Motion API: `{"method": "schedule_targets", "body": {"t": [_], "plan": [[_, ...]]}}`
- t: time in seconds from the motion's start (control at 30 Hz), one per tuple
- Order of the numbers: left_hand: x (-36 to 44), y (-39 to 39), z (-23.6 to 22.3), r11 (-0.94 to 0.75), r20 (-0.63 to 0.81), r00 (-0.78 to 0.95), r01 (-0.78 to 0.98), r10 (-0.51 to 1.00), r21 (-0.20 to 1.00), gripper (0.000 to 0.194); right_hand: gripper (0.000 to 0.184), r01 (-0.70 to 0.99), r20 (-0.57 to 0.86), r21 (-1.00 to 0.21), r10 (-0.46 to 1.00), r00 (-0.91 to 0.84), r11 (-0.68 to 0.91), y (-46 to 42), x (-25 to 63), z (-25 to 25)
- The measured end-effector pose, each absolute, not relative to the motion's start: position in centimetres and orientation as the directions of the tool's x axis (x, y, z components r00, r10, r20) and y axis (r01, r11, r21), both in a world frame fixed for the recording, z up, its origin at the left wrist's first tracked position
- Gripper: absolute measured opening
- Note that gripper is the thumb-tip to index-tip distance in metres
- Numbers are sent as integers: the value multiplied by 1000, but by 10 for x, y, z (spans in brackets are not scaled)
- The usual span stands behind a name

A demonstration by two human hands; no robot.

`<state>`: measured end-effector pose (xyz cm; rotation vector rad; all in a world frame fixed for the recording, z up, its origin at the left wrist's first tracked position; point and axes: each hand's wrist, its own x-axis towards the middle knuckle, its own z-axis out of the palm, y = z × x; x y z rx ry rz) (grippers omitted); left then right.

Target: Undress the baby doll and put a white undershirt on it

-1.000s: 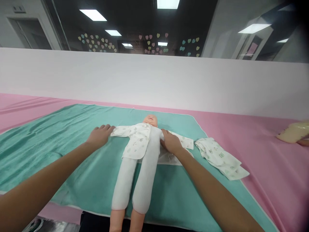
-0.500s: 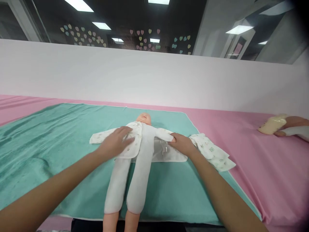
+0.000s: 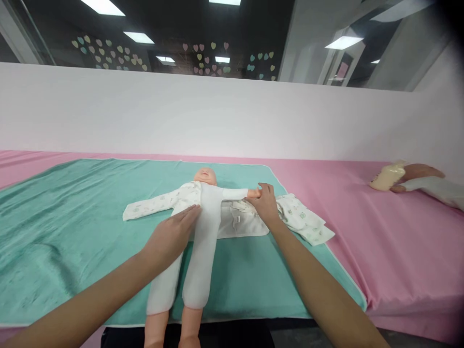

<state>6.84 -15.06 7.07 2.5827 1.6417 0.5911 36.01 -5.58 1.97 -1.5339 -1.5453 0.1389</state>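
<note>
A baby doll (image 3: 208, 227) with a white cloth body lies on its back, feet toward me. A white printed baby shirt (image 3: 154, 205) covers its arm on my left. The shirt's other half spreads flat beneath the doll on my right. My left hand (image 3: 174, 237) lies on the shirt's front panel at the doll's torso, fingers stretched out. With fingers closed, my right hand (image 3: 265, 203) grips the doll's hand (image 3: 254, 193) at the end of its outstretched arm. That arm is outside the shirt's sleeve.
Folded white printed baby clothing (image 3: 304, 220) lies on the right edge of the green blanket (image 3: 246, 270). The blanket covers part of a pink sheet (image 3: 398, 251). At the far right, a yellowish bottle (image 3: 387, 176) lies beside another doll's limb (image 3: 422, 171). A white wall (image 3: 217, 116) stands behind.
My right hand has moved up, and the doll's arm is now straightened out sideways with its hand exposed. My left hand has shifted a little down the torso. The view has moved slightly right.
</note>
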Motion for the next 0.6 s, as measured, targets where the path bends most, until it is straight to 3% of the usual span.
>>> {"method": "schedule_targets", "body": {"t": [0.13,0.23,0.3,0.43,0.53,0.6], "plan": [[115,-133,86,-527,321,451,823,833,210,42,69,487,329,-860,897,296,155,-49,363,19],[163,-92,87,-654,337,582,740,740,157,46,42,371,382,-870,920,89,325,-46,361,18],[192,-62,84,-708,319,656,702,684,74,52,30,378,414,-831,908,-70,408,-45,360,16],[219,-19,78,-701,76,703,711,707,-52,29,27,545,361,-733,912,-195,407,-46,364,9],[213,-5,78,-711,38,713,702,701,-54,20,38,734,346,-546,906,-243,405,-47,363,4],[204,0,81,-702,64,706,708,705,-73,19,30,845,342,-384,907,-245,373,-46,359,4]]}}
